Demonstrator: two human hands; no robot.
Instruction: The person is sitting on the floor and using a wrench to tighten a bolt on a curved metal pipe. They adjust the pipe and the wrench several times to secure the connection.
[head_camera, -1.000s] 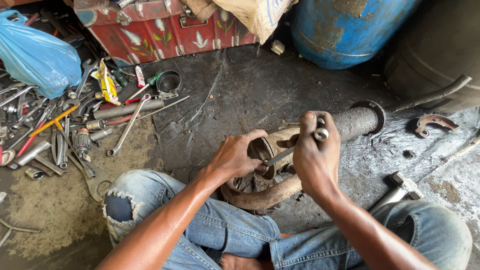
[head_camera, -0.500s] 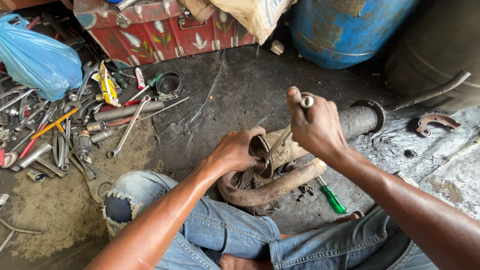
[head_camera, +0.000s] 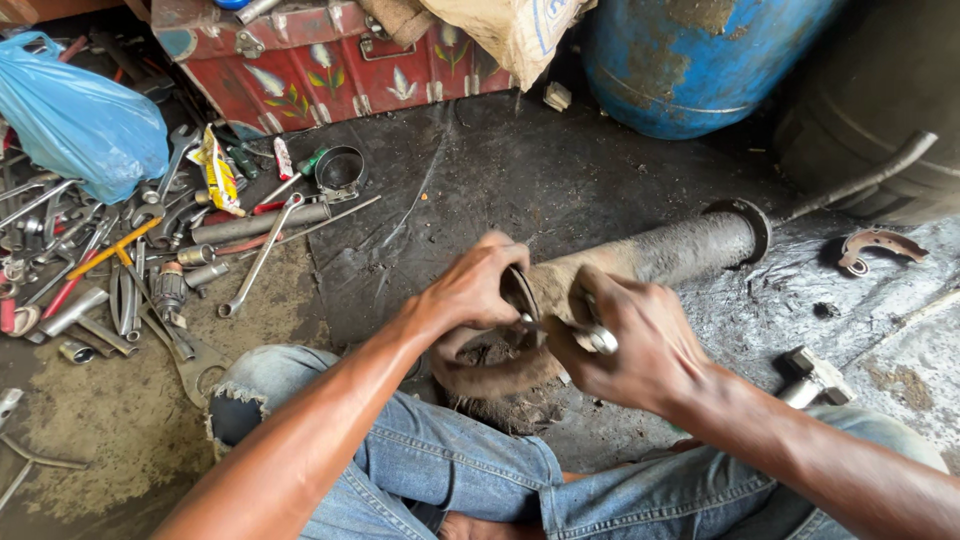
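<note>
The person sits on the dirty floor (head_camera: 520, 170) with a rusty pipe (head_camera: 650, 255) lying across the space in front of the knees; its near end curves down into a bend (head_camera: 500, 375) between the legs. The left hand (head_camera: 470, 290) is closed around a metal ring (head_camera: 520, 292) that sits on the pipe just where the straight part meets the bend, thumb and fingers clamped on its edge. The right hand (head_camera: 635, 345) is closed in a fist around a small metal tool (head_camera: 598, 340), whose shiny round end shows between the fingers; the working tip points at the ring, and contact there is hidden by the fingers. Judged from this grip, the step in hand is work on the ring's fastening, with the left hand steadying the part against the turning force. The next move calls for a firm hold on the ring, a tool kept square to the fastener, and short controlled turns, as the rust is likely to bind. To the left lie a heap of wrenches (head_camera: 120, 270) and a blue plastic bag (head_camera: 75, 115); a red painted box (head_camera: 330, 60) and a blue drum (head_camera: 700, 60) stand beyond the pipe.
</note>
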